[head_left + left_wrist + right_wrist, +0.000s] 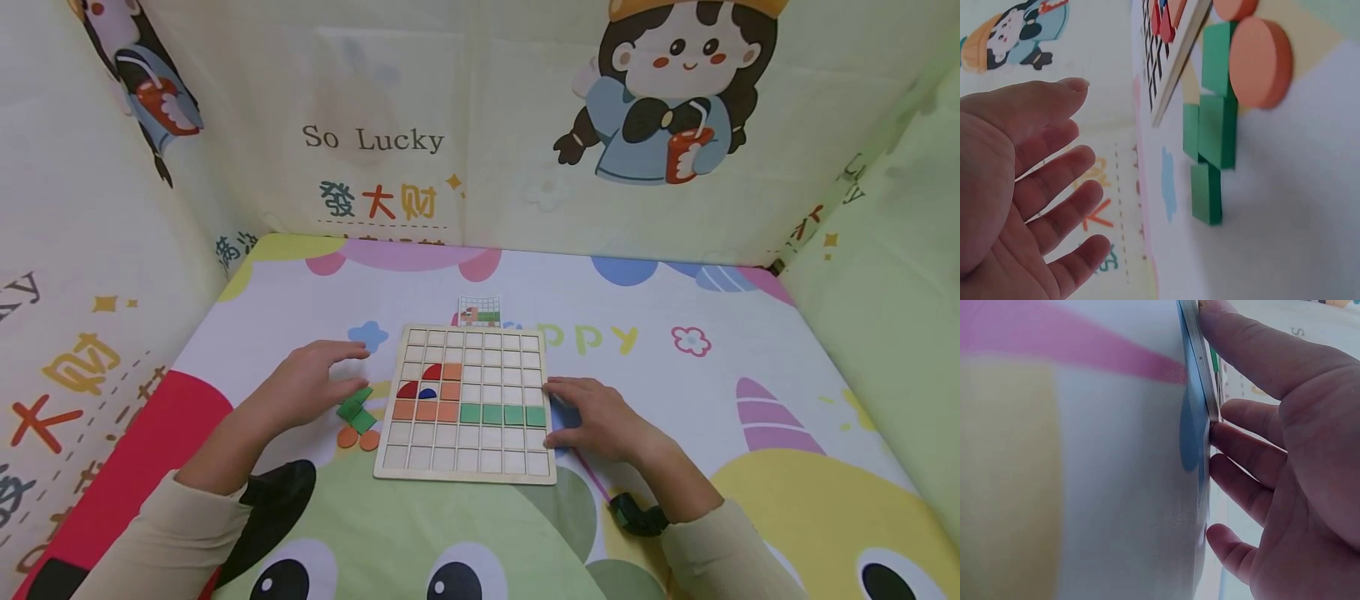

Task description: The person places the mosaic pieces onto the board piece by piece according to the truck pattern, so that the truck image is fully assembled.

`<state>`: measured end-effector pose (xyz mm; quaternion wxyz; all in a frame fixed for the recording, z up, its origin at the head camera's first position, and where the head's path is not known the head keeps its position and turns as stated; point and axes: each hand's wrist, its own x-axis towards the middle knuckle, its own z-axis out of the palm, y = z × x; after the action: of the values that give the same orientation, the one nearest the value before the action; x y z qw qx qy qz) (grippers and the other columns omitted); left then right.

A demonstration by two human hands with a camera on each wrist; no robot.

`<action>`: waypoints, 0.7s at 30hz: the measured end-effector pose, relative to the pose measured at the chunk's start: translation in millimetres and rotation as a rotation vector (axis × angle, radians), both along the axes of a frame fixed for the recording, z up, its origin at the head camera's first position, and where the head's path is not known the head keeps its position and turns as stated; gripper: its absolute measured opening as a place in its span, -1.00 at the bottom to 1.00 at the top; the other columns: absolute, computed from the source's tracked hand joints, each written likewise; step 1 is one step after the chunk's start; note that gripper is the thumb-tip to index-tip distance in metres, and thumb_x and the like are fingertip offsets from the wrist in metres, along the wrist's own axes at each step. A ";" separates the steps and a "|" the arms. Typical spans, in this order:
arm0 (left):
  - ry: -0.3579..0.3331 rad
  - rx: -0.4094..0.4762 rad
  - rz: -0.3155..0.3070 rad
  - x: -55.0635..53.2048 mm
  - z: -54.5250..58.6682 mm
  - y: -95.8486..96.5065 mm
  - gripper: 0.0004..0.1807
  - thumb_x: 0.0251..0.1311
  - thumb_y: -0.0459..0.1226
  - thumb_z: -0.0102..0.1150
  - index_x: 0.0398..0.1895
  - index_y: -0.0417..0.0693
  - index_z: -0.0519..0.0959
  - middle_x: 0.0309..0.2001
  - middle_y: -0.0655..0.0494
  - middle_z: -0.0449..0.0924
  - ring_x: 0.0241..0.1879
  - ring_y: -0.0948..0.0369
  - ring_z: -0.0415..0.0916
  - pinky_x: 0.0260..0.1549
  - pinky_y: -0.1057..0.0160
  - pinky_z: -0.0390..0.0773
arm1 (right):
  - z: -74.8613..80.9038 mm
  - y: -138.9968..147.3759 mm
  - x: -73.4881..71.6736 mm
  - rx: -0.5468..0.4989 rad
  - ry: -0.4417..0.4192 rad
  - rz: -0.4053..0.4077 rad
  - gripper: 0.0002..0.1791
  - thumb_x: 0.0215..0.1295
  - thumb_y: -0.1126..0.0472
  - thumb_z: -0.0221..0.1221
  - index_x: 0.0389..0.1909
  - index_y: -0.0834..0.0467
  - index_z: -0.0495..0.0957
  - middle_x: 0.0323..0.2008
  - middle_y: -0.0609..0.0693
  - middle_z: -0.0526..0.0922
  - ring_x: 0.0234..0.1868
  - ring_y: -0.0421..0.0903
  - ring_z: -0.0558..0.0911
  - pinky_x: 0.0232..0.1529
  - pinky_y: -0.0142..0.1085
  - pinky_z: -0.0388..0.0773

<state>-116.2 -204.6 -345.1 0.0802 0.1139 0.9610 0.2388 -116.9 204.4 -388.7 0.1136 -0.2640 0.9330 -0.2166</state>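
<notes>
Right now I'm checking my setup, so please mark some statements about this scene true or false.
1. The loose orange discs lie left of the board. True.
2. The left grip holds one of those discs. False: it is empty.
3. The green squares on the board form a column. False: they form a row.
4. The picture card lies beyond the board's far edge. True.

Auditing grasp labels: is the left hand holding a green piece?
No: in the left wrist view the left hand is empty, and the green pieces lie apart from it on the table.
</notes>
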 end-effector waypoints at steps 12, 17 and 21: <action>-0.018 -0.004 0.066 4.1 -7.9 -21.9 -0.38 0.21 -0.18 0.36 0.31 -0.21 0.49 0.28 -0.28 0.44 0.30 -0.28 0.27 -0.02 -0.21 0.55 | 1.0 -0.3 0.7 0.004 0.008 0.003 -0.19 0.14 -0.07 0.42 0.35 0.24 0.43 0.34 0.20 0.42 0.34 0.26 0.35 0.21 0.27 0.26; -0.026 -0.018 0.080 4.3 -8.6 -24.4 -0.34 0.19 -0.14 0.38 0.33 -0.21 0.47 0.28 -0.33 0.42 0.29 -0.31 0.26 -0.05 -0.23 0.56 | 1.6 0.0 -1.4 0.001 -0.002 -0.010 -0.21 0.15 -0.04 0.42 0.35 0.23 0.43 0.32 0.20 0.44 0.33 0.27 0.36 0.20 0.28 0.26; -0.024 -0.019 0.082 3.4 -8.4 -25.8 -0.33 0.18 -0.12 0.38 0.33 -0.20 0.47 0.27 -0.34 0.42 0.28 -0.31 0.28 -0.03 -0.25 0.54 | 2.2 -0.8 -3.9 -0.001 -0.012 -0.020 -0.22 0.14 -0.05 0.43 0.33 0.20 0.45 0.30 0.19 0.46 0.31 0.26 0.37 0.19 0.28 0.26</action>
<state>-112.8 -230.4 -353.5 0.0829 0.0708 0.9660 0.2343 -120.8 203.5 -386.5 0.1169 -0.2533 0.9348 -0.2198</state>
